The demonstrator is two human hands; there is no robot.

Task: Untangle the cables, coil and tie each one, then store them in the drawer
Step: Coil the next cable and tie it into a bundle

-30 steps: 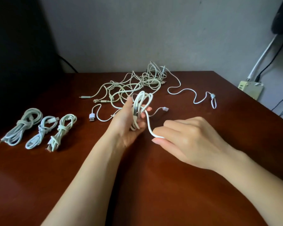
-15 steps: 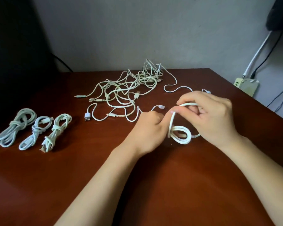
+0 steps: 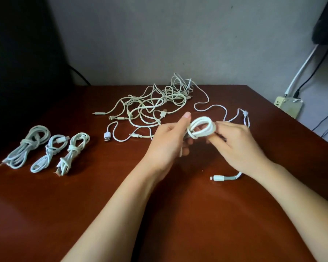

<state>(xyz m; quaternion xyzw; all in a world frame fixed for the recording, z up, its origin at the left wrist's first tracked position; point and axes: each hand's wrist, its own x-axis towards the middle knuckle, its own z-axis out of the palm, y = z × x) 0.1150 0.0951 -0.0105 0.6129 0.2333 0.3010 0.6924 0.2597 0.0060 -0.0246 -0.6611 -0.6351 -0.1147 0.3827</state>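
Note:
Both hands hold one white cable coil (image 3: 202, 127) above the middle of the brown table (image 3: 102, 195). My left hand (image 3: 167, 142) grips the coil's left side, thumb raised. My right hand (image 3: 235, 146) pinches its right side, and the cable's free end with a white plug (image 3: 219, 178) trails out beneath that wrist onto the table. Behind the hands lies a tangle of white cables (image 3: 153, 106). Three coiled and tied cables (image 3: 45, 148) lie side by side at the left. No drawer is in view.
A loose white cable with a small loop (image 3: 244, 118) snakes across the table's right rear. A beige power strip (image 3: 288, 106) with plugged cords sits past the right table edge by the wall. A dark object (image 3: 17, 72) stands at the far left.
The coil has been lifted off the table and turned sideways between the hands. My right hand shifted from above the coil to its right side, and the plug end now trails under that wrist.

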